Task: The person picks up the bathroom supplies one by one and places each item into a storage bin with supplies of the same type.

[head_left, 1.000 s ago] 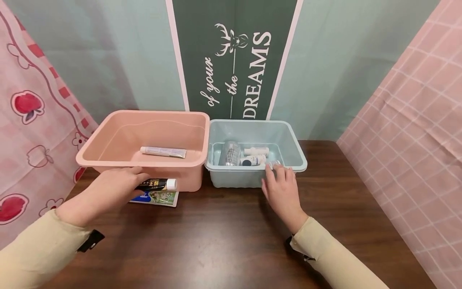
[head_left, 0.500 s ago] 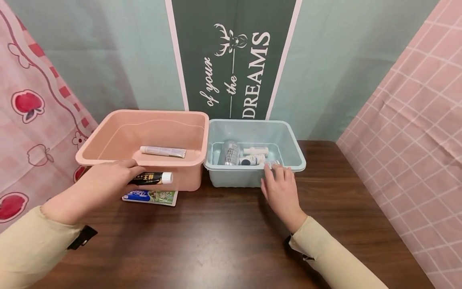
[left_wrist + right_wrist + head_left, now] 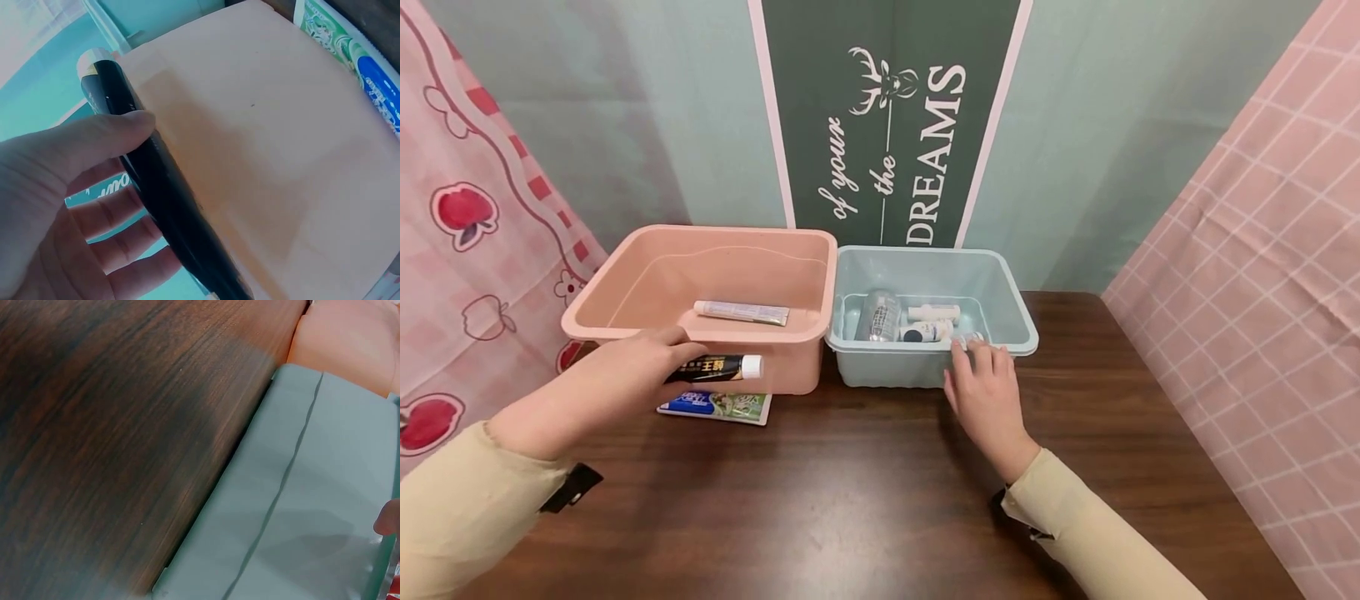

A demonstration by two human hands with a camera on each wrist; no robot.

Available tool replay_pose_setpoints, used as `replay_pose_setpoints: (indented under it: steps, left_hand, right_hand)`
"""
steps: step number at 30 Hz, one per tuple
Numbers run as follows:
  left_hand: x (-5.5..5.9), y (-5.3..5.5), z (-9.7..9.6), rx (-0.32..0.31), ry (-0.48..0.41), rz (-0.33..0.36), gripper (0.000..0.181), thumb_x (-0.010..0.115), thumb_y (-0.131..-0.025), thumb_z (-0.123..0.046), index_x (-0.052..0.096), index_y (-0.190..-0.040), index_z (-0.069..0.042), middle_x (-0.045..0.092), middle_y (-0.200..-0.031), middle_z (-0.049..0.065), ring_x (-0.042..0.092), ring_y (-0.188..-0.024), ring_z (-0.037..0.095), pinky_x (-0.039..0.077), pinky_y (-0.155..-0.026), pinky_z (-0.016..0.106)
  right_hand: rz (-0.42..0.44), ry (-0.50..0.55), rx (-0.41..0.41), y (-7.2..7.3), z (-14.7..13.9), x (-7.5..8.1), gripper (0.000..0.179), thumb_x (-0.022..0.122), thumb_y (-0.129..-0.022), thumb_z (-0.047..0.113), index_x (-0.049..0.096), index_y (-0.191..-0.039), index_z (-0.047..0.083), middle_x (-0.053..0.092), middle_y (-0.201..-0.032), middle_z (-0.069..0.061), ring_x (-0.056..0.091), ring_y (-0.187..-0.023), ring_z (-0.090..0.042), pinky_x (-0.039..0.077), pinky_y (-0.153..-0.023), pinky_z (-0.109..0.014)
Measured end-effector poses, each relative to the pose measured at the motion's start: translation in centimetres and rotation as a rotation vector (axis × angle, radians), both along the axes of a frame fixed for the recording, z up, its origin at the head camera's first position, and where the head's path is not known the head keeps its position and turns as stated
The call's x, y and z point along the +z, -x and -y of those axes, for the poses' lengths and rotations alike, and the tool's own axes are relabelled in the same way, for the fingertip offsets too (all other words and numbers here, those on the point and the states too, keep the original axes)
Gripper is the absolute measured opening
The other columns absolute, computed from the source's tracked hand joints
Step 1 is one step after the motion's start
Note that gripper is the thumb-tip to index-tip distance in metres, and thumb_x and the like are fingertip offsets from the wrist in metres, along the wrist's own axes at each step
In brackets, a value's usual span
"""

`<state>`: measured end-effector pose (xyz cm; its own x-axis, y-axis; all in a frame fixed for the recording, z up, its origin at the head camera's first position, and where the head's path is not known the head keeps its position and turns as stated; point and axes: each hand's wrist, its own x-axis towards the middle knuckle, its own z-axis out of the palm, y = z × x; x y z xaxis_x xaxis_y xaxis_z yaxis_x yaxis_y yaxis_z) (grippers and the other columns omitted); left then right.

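A black toothpaste tube point(image 3: 715, 368) with a white cap is held in my left hand point(image 3: 617, 383), in front of the pink bin point(image 3: 790, 358). In the left wrist view, my thumb presses the tube point(image 3: 162, 187) against the fingers behind it. Below it, a green-and-blue toothpaste tube point(image 3: 718, 407) lies on the table at the bin's foot. My right hand point(image 3: 988, 400) rests with its fingertips on the near rim of the light-blue bin point(image 3: 887, 368). Just past those fingertips, a small clear item point(image 3: 970, 337) lies inside, partly hidden.
The pink bin holds a white tube point(image 3: 741, 312). Inside the blue bin lie a clear bottle point(image 3: 880, 317), a white bottle point(image 3: 934, 312) and a dark-capped white bottle point(image 3: 925, 332). Both bins stand side by side on the brown table point(image 3: 850, 500), before a cloth backdrop point(image 3: 1075, 125).
The left hand has lifted the black tube slightly and shifted left, uncovering more of the green-and-blue tube. The right hand stays at the blue bin's rim.
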<state>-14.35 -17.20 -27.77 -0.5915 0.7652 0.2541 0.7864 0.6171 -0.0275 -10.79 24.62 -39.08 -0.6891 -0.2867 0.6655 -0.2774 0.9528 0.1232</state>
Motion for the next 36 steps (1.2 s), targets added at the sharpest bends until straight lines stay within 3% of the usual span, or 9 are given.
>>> replay_pose_setpoints:
  steps: [5, 11, 19, 31, 36]
  left_hand:
    - [0.3, 0.1, 0.3, -0.044, -0.064, -0.032, 0.047, 0.082, -0.066, -0.008, 0.062, -0.108, -0.008, 0.059, -0.100, 0.009, 0.058, -0.086, 0.024, 0.049, -0.073, 0.044]
    - [0.9, 0.2, 0.5, -0.036, -0.060, -0.089, 0.035, 0.080, -0.065, -0.006, 0.062, -0.094, -0.009, 0.053, -0.081, 0.003, 0.052, -0.071, 0.020, 0.045, -0.061, 0.037]
    - [1.2, 0.7, 0.7, -0.073, -0.090, -0.147, 0.041, 0.078, -0.062, -0.004, 0.059, -0.098, -0.010, 0.050, -0.079, 0.003, 0.047, -0.068, 0.018, 0.042, -0.056, 0.034]
    - [1.3, 0.7, 1.2, -0.011, -0.075, -0.146, 0.039, 0.077, -0.063, -0.006, 0.060, -0.097, -0.012, 0.048, -0.076, 0.001, 0.044, -0.064, 0.015, 0.037, -0.049, 0.029]
    - [1.4, 0.7, 1.0, -0.022, -0.073, -0.163, 0.038, 0.077, -0.064, -0.007, 0.058, -0.096, -0.013, 0.046, -0.074, 0.001, 0.043, -0.062, 0.015, 0.035, -0.048, 0.028]
  right_hand:
    - [0.003, -0.004, -0.002, 0.0, 0.0, 0.0, 0.040, 0.060, -0.085, 0.016, 0.054, -0.118, -0.005, 0.049, -0.106, -0.026, 0.046, -0.094, -0.042, 0.039, -0.083, -0.055]
    - [-0.002, 0.002, 0.000, 0.1, 0.0, 0.1, 0.039, 0.058, -0.085, 0.016, 0.054, -0.117, -0.005, 0.049, -0.106, -0.025, 0.046, -0.093, -0.042, 0.039, -0.083, -0.054]
    - [0.000, -0.001, -0.004, 0.0, 0.0, 0.1, 0.039, 0.058, -0.085, 0.016, 0.054, -0.117, -0.006, 0.049, -0.106, -0.025, 0.046, -0.092, -0.042, 0.039, -0.082, -0.054]
    - [-0.016, 0.007, 0.006, 0.0, 0.1, 0.0, 0.040, 0.063, -0.082, 0.016, 0.056, -0.116, -0.005, 0.050, -0.104, -0.024, 0.046, -0.090, -0.042, 0.040, -0.080, -0.053]
    - [-0.017, 0.008, 0.003, 0.0, 0.1, 0.1, 0.039, 0.060, -0.084, 0.016, 0.055, -0.117, -0.005, 0.049, -0.105, -0.025, 0.046, -0.091, -0.042, 0.039, -0.082, -0.055]
